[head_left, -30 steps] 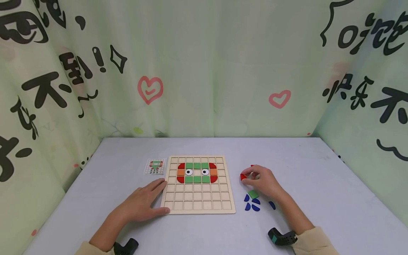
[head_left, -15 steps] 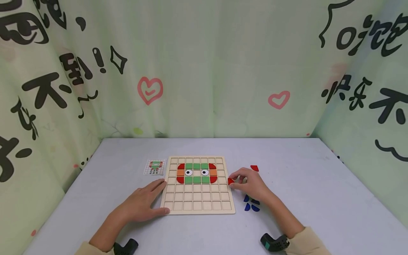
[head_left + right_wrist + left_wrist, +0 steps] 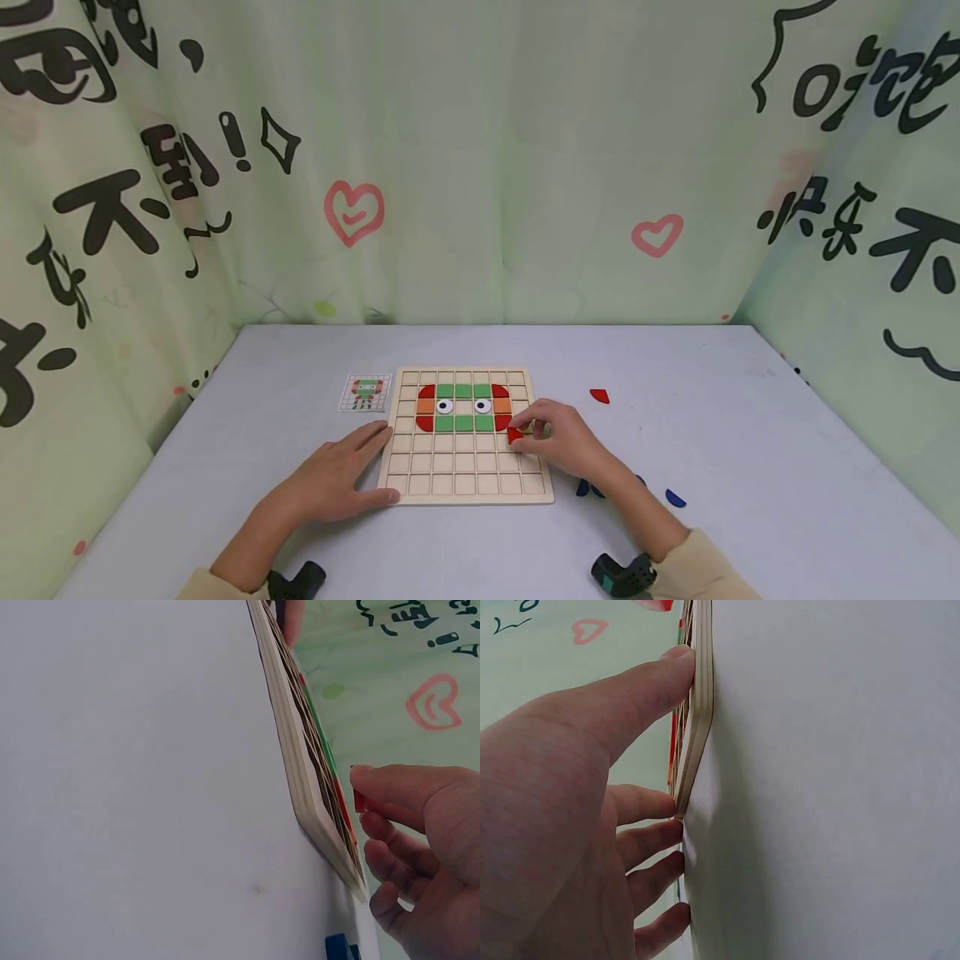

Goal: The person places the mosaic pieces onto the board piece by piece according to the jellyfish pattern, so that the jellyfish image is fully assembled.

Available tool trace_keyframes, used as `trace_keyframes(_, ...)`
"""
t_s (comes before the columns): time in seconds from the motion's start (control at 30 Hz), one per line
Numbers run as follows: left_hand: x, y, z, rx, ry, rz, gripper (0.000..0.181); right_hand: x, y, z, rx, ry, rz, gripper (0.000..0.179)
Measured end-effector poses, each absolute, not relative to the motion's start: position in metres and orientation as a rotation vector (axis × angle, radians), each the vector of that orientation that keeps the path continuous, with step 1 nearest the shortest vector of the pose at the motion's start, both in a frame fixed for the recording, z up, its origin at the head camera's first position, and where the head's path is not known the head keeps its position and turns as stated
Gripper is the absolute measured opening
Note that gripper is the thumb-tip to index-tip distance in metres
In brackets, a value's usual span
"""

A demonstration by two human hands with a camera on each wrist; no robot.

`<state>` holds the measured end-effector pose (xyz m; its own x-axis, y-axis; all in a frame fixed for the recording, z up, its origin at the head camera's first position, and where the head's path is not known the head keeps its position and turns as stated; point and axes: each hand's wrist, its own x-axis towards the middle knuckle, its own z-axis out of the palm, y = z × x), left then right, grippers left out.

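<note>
My right hand [image 3: 558, 437] pinches a small red tile [image 3: 514, 435] between thumb and fingers, over the right part of the wooden grid board [image 3: 465, 483]. In the right wrist view the red tile [image 3: 359, 801] shows between thumb and fingertip, close over the board's face. My left hand [image 3: 341, 475] rests at the board's left edge, fingers extended, its thumb at the lower left corner. Green, red and orange tiles and two eye tiles [image 3: 445, 406] form a head shape in the board's upper rows. The left wrist view shows the thumb [image 3: 649, 682] against the board's side.
A small picture card [image 3: 366, 393] with a gridded figure lies left of the board. Another red tile [image 3: 599, 396] lies to its right. Several blue pieces, one at the far right [image 3: 676, 498], lie around my right forearm, which partly hides them. A curtain [image 3: 480, 167] stands behind the table.
My right hand has carried the red tile left from the table to over the board. The other red tile and a blue piece have come into view; the green tile is now hidden.
</note>
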<state>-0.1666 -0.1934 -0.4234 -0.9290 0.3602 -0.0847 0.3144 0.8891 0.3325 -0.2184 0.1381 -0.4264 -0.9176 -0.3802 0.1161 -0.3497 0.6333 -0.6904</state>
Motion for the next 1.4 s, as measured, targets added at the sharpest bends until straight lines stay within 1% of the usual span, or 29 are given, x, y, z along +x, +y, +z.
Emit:
trace_keyframes(0.57,-0.167,-0.193,-0.426,0.492,2.914,0.477,0.089,-0.220,0.112,-0.428,-0.686,2.748,-1.188,0.016)
trace_keyframes(1.0,-0.167,-0.193,-0.424,0.496,2.910,0.475,0.089,-0.221,0.107,-0.428,-0.640,2.749,-1.165,0.013)
trace_keyframes(1.4,-0.166,-0.193,-0.422,0.496,2.900,0.474,0.090,-0.222,0.101,-0.429,-0.656,2.752,-1.137,0.009)
